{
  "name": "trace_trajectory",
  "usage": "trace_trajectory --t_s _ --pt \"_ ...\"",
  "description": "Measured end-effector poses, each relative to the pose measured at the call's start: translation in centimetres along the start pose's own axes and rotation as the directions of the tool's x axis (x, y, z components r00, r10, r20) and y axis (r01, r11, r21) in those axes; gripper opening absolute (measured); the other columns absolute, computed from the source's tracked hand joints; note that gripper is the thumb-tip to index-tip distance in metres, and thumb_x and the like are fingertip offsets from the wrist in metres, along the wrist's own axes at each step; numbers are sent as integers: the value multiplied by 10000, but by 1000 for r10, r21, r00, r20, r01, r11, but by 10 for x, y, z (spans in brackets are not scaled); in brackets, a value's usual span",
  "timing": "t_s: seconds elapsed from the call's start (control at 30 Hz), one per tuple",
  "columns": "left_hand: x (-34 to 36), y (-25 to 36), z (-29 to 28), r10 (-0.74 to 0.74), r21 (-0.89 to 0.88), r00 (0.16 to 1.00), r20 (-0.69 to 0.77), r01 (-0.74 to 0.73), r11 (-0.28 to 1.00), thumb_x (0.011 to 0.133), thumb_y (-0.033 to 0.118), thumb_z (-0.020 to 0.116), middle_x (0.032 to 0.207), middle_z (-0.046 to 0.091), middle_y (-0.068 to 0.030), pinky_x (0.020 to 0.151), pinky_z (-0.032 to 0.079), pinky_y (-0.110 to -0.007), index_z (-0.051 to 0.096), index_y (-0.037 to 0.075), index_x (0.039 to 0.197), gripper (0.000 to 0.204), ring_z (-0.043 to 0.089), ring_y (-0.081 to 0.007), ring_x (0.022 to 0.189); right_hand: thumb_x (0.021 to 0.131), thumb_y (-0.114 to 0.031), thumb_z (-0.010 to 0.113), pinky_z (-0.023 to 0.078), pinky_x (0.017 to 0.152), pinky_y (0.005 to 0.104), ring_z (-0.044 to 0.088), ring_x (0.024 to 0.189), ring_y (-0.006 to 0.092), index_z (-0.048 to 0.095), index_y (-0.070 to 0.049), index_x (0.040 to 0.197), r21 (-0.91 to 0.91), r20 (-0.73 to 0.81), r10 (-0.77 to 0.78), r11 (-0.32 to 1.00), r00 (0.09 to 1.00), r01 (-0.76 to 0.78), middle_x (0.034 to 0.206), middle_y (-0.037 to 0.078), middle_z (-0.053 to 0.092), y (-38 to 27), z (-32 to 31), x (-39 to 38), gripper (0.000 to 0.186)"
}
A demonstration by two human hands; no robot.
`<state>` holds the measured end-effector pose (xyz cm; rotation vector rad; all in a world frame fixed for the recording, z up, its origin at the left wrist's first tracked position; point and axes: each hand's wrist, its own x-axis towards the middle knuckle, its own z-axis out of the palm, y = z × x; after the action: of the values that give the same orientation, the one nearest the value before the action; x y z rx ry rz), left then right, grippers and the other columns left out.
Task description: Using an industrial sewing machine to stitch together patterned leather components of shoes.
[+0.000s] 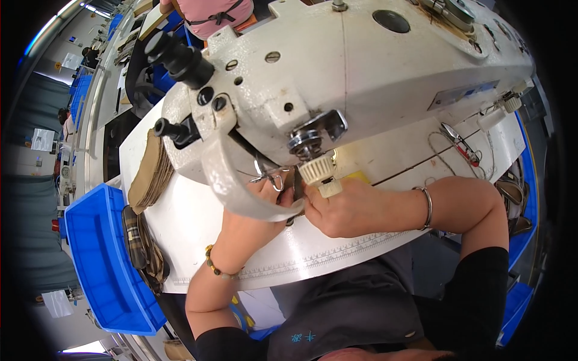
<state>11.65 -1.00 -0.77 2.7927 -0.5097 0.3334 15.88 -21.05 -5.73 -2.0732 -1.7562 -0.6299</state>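
Both hands meet under the head of a white sewing machine [385,66], around a small dark piece of material [297,183]. My left hand [245,227] comes in from the left, partly hidden by the machine's curved white arm [226,186]. Its fingertips are bent in beside the metal thread guides [271,178]. From the right, my right hand [346,207] is closed, with thumb and forefinger pinched at the piece, just below the cream tension knob [319,171]. The machine hides most of the piece and the needle.
On the white table [192,240], a stack of tan pieces [150,171] lies left, with plaid cloth [141,246] hanging over the edge by a blue bin [111,259]. Red-handled snips [462,147] lie right, near a loose cord. A person in pink [214,15] is beyond the machine.
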Motion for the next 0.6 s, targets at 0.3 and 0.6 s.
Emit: trace_trajectory --t_s 0.3,0.6 --pt "-9 21 -35 87 172 991 102 -103 980 704 236 806 861 594 39 1010 250 -604 707 163 1052 369 580 -205 845 700 -125 630 464 419 331 590 502 213 609 3 681 143 16 59 988 998 -60 607 91 557 -1 -3 3 131" --pt "-18 21 -26 204 230 969 137 -231 945 676 149 800 876 573 51 1016 245 -623 731 144 1022 353 588 -177 842 660 -129 643 418 377 306 505 451 164 582 5 663 19 -3 -42 999 999 42 582 87 492 -4 -2 -2 147"
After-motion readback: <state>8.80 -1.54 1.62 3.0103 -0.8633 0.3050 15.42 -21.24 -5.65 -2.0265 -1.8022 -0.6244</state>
